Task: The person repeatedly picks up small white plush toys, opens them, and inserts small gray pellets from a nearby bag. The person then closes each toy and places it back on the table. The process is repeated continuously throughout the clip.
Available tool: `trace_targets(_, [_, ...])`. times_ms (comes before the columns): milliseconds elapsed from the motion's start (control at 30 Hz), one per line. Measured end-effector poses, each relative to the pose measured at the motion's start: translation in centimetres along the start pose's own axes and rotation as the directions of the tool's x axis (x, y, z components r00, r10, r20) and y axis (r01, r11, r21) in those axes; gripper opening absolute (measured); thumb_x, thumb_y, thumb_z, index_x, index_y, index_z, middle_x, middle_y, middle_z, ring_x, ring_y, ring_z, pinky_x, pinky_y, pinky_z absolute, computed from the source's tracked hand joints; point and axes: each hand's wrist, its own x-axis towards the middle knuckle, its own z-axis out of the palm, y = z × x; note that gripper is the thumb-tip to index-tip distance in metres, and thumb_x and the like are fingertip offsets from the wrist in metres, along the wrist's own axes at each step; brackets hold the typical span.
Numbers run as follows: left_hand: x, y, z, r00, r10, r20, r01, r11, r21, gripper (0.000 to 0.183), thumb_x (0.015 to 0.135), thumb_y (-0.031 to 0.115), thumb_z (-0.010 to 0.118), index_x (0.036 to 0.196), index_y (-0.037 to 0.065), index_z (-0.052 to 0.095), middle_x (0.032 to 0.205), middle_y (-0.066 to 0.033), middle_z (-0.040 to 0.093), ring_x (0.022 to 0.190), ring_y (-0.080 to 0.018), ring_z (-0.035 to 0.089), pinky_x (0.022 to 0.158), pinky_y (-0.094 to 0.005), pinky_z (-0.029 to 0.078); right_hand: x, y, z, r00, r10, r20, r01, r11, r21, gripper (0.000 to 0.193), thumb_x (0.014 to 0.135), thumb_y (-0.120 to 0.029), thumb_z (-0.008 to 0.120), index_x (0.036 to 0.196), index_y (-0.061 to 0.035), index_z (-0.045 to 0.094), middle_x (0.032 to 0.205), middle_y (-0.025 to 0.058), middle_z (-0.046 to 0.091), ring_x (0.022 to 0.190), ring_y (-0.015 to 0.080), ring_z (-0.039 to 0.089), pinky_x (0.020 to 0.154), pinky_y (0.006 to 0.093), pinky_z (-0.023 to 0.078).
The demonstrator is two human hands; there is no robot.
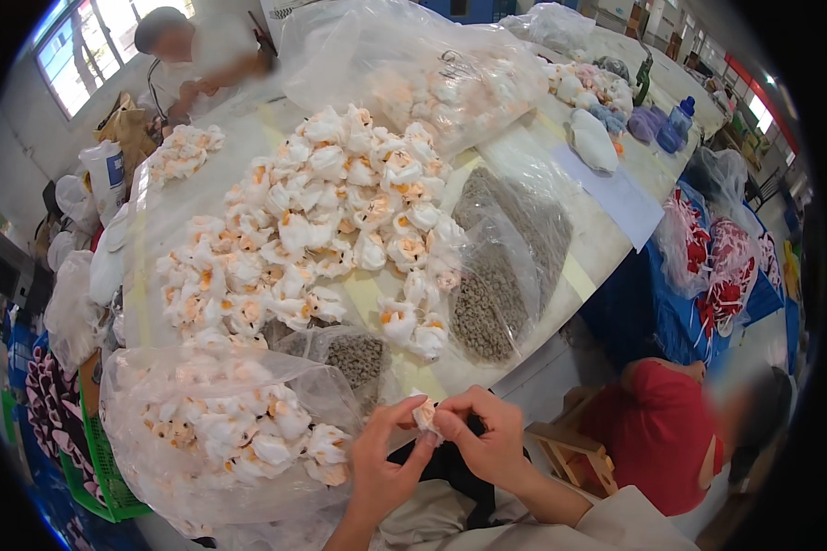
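Note:
Just off the table's front edge, my left hand (390, 459) and my right hand (487, 435) pinch a small white and peach plush piece (425, 415) between them. The fingertips cover part of it. Right behind my hands lies a clear bag with grey-brown crumbly material (356, 356). To the left of my left hand, a large clear plastic bag (239, 413) holds many similar white plush pieces with orange parts. Farther back, a big heap of these plush pieces (326, 197) spreads over the table (409, 376).
Larger clear bags of grey-brown material (496, 275) lie right of the heap. Behind stands another bag of plush pieces (432, 83). A blue bottle (676, 124) is at the far right. One person in red (652, 432) sits at right, another person (198, 69) far left.

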Motion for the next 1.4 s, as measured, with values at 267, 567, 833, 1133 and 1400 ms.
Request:
trace_targets(267, [-0.3,0.0,0.7,0.997,0.036,-0.062,-0.034,0.999,0.021,0.046,0.091,0.004,0.077,0.133,-0.003,0.059,0.111,-0.0104,0.07,0.103,-0.0164,0.065,0.096,-0.0313,0.05,0.0,-0.4,0.3,0.934,0.329,0.138,-0.348,0.756,0.554,0.019,0.102,-0.016,0.069,0.099,0.0026,0.066,0.076,0.0028,0.068,0.065,0.0041,0.058,0.058,0.0213,0.046])
trace_targets(567, [-0.6,-0.5,0.9,0.978,-0.204,-0.047,0.162,0.877,-0.452,0.04,0.094,-0.002,0.071,0.131,-0.005,0.056,0.112,-0.0114,0.068,0.104,-0.0145,0.064,0.093,-0.0278,0.05,0.1,0.2,-0.9,0.948,-0.317,-0.042,0.304,0.934,-0.19,0.021,0.085,-0.01,0.083,0.101,-0.0026,0.071,0.084,0.007,0.071,0.069,0.017,0.065,0.062,0.0276,0.052])
trace_targets(833, [-1.0,-1.1,1.0,0.987,-0.109,-0.114,0.07,0.95,-0.303,0.03,0.095,0.003,0.072,0.125,-0.002,0.067,0.106,-0.0073,0.066,0.093,-0.01,0.058,0.086,-0.0248,0.05,-0.1,0.1,-0.4,0.924,-0.381,0.033,0.367,0.86,-0.354,0.022,0.077,-0.005,0.086,0.095,-0.0051,0.075,0.089,0.0089,0.073,0.076,0.0256,0.069,0.064,0.0336,0.055])
trace_targets(1133, [0.2,0.5,1.2,0.993,-0.106,-0.055,0.093,0.973,-0.21,0.035,0.091,0.009,0.077,0.125,0.002,0.069,0.103,-0.0082,0.068,0.091,-0.0151,0.065,0.081,-0.0289,0.053,0.5,0.3,-1.6,0.926,-0.376,0.029,0.363,0.87,-0.334,0.016,0.081,-0.006,0.084,0.092,-0.0047,0.072,0.088,0.0088,0.073,0.072,0.0262,0.066,0.064,0.0344,0.053])
trace_targets(1400, [1.4,0.4,0.9,0.98,0.066,0.188,-0.074,0.997,0.033,0.017,0.088,0.015,0.079,0.1,0.003,0.076,0.083,-0.0095,0.068,0.071,-0.0229,0.066,0.063,-0.0323,0.05,0.6,0.2,-3.2,0.978,-0.166,0.123,0.178,0.98,-0.089,0.012,0.088,-0.006,0.078,0.094,-0.0024,0.069,0.085,0.0095,0.066,0.069,0.0229,0.064,0.061,0.033,0.051])
